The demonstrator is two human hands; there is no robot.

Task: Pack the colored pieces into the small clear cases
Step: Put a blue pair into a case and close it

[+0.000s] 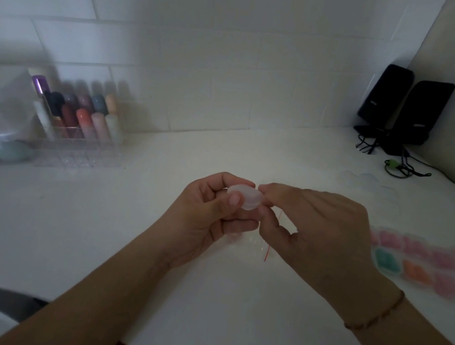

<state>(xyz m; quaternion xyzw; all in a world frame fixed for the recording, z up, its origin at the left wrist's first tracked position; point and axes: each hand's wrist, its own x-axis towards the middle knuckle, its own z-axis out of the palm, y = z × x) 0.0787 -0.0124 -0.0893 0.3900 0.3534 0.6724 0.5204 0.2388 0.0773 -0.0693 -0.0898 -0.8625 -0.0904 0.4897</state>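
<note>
While the left hand (208, 213) curls its fingers (234, 200) round a small clear case (244, 197), thumb pressed on the near face, the right hand (315, 229) pinches the same case at its right edge with fingertips closed together on it. Both hands hold the case above the white surface (121, 245), near its middle. Just under the hands lies a clear plastic bag with a red strip (272, 238), flat on the surface. To the right, near the edge of view, sit blurred filled cases with pink, teal and orange pieces (425, 264), in rows, well apart from the hands. Farther back on the right, some empty clear cases (366, 182) show faintly. At the left wall stands a clear organizer (79, 126) holding coloured tubes. Two black speakers (404, 110) lean in the far right corner.
</note>
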